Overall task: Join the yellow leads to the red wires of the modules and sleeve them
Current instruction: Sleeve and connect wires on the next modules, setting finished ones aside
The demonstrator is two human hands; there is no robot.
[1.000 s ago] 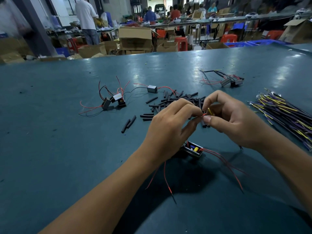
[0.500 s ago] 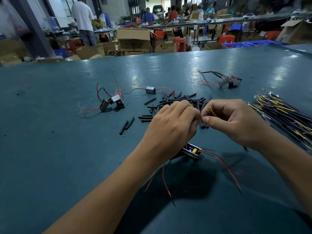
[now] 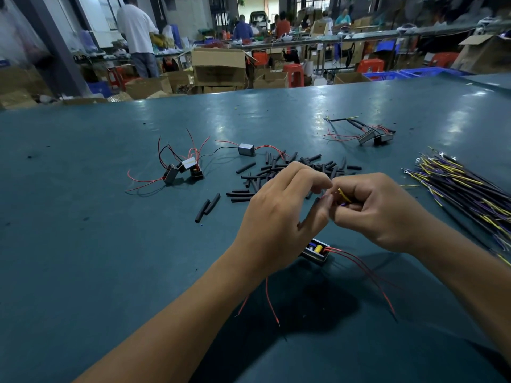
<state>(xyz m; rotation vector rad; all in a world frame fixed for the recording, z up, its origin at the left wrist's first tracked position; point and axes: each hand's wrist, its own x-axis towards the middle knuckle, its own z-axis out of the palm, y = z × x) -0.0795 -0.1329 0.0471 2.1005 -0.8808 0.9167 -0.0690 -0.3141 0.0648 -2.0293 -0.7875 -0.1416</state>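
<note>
My left hand [image 3: 279, 214] and my right hand [image 3: 378, 214] meet above the teal table [image 3: 110, 258]. A short yellow lead [image 3: 343, 195] sticks up from my right hand's pinched fingers. My left fingertips touch it, and a black sleeve [image 3: 313, 210] lies along my left thumb. What my left fingers pinch is hidden. Under the hands lies a small black module [image 3: 317, 252] with thin red wires [image 3: 367, 275] trailing right and toward me. A pile of black sleeves [image 3: 279, 172] lies just beyond the hands.
Three modules with red wires [image 3: 184, 168] lie at the left, a single grey module [image 3: 246, 149] behind the sleeves, and joined modules [image 3: 373, 136] at the back right. A bundle of yellow and dark leads [image 3: 464, 189] lies at the right. Two loose sleeves [image 3: 208, 207] lie left of my hands.
Both hands have drawn closer to each other and shifted slightly toward me. The yellow lead end now shows more clearly above my right fingers.
</note>
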